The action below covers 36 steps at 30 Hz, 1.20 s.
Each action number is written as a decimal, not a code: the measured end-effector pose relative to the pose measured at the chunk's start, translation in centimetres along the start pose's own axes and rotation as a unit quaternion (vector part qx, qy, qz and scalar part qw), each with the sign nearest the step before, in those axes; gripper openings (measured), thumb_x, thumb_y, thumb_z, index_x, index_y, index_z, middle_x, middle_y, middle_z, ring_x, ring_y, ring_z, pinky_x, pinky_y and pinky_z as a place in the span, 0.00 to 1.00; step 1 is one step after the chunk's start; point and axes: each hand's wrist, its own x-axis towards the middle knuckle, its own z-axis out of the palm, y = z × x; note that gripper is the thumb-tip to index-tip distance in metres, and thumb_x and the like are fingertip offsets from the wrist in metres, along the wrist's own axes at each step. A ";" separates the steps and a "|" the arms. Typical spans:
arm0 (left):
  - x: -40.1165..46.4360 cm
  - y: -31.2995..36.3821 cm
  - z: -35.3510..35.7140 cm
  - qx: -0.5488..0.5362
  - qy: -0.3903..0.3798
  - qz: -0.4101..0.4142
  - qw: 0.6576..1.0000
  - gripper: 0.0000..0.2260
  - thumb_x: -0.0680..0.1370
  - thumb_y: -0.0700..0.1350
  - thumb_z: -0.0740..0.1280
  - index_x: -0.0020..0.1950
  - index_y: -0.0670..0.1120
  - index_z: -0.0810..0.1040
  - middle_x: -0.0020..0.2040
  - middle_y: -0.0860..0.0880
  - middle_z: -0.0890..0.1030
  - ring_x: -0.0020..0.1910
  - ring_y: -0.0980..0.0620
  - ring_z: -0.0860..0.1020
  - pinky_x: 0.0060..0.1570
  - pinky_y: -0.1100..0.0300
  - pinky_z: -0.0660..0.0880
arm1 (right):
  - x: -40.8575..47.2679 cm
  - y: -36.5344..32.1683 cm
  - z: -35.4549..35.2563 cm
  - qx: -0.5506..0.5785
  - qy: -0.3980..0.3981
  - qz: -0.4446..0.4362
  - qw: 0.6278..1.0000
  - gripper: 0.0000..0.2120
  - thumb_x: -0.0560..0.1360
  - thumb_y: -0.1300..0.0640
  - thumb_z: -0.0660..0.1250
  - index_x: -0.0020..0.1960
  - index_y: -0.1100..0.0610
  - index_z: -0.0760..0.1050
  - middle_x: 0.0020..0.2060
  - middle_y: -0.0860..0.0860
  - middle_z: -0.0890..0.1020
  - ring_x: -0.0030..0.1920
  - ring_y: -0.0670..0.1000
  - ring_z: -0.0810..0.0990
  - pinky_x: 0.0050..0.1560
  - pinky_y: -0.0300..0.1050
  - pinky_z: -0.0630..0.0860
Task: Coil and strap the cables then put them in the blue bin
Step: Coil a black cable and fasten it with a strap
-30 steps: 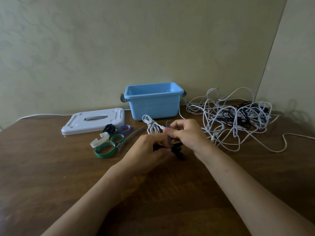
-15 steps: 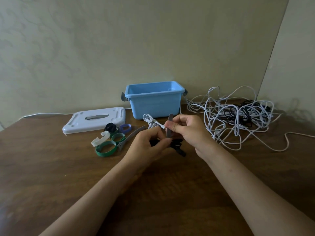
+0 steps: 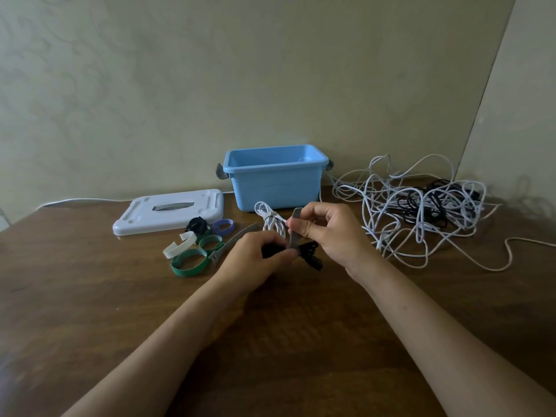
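Note:
My left hand grips a small coiled black cable just above the table. A grey strap stands upright from that coil, and my right hand pinches its upper part. Behind my hands lies a white coiled cable with a white strap around it. The blue bin stands open at the back by the wall. A big tangle of white and black cables spreads to the bin's right.
The bin's white lid lies flat at the back left. Several loose straps sit in front of it: green, white, purple, black and a long grey one. A wall corner stands at the right.
My right hand has drawn the grey strap upward and it now stands straighter over the black coil. My left hand keeps its hold on the coil.

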 end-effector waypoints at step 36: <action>-0.4 0.9 -0.5 -0.141 -0.066 -0.033 0.987 0.13 0.80 0.52 0.65 0.53 0.43 0.82 0.39 0.48 0.85 0.34 0.51 0.81 0.38 0.59 0.80 | -0.2 1.3 1.0 -0.090 0.030 0.006 0.995 0.11 0.77 0.44 0.71 0.50 0.52 0.84 0.41 0.45 0.85 0.45 0.44 0.83 0.41 0.36 0.76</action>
